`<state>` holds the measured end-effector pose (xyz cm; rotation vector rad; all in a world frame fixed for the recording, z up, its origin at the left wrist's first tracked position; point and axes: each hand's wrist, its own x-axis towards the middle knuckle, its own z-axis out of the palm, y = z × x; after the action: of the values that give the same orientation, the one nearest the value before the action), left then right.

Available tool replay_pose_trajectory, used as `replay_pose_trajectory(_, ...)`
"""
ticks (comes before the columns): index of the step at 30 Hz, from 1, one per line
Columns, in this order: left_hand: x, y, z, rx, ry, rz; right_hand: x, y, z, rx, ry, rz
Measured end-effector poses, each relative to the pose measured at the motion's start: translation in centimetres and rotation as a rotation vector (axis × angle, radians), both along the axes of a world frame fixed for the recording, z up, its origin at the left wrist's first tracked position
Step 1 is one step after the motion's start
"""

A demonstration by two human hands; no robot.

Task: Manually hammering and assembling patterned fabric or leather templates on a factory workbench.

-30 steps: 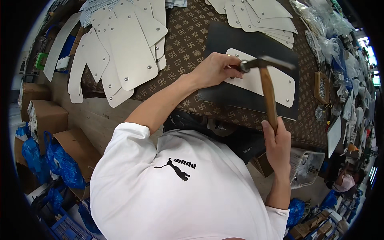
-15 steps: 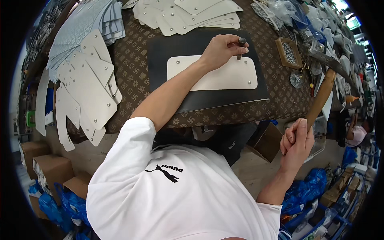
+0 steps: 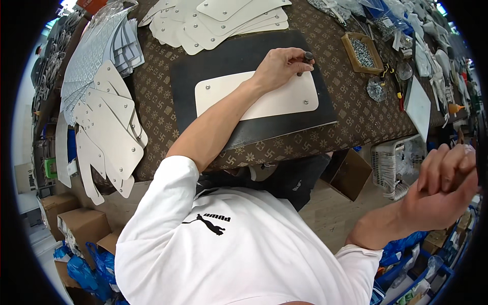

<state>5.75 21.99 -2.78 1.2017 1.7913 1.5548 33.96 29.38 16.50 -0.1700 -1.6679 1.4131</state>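
Note:
My left hand (image 3: 279, 70) grips a short dark metal punch (image 3: 308, 56) and holds it roughly upright over the far right part of a white rounded panel (image 3: 234, 94). Silver studs show at two of the panel's corners; my hand and forearm cover part of it. Beneath the panel lies a black mat (image 3: 269, 131). My right hand (image 3: 439, 185) is raised at the far right, fingers curled into a fist around the hammer's handle. The hammer itself is almost wholly lost beyond the dark picture rim, though the earlier frame shows it in this hand.
Studded white panels lie fanned at the left (image 3: 114, 137) and piled at the back (image 3: 223, 23). Patterned grey-blue sheets (image 3: 94, 66) stand behind the left ones. A wooden box of small metal parts (image 3: 363, 53) and pliers (image 3: 399, 96) are at the right, above a white basket (image 3: 384, 165).
My right hand has swung up and outward to the right, carrying the hammer out of view. My left hand still holds the punch on the panel. The whole view has shifted slightly.

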Motion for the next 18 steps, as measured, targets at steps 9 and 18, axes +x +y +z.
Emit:
replay_pose_trajectory(9, -0.2, 0.0, -1.0, 0.063, 0.003, -0.036, -0.9, -1.8, -9.0, -0.166, -0.842, -0.147)
replay_pose_trajectory(18, 5.0, -2.3, 0.8, 0.066, -0.188, -0.177, 3.4, -4.3, -6.0, -0.385, -0.614, -0.363)
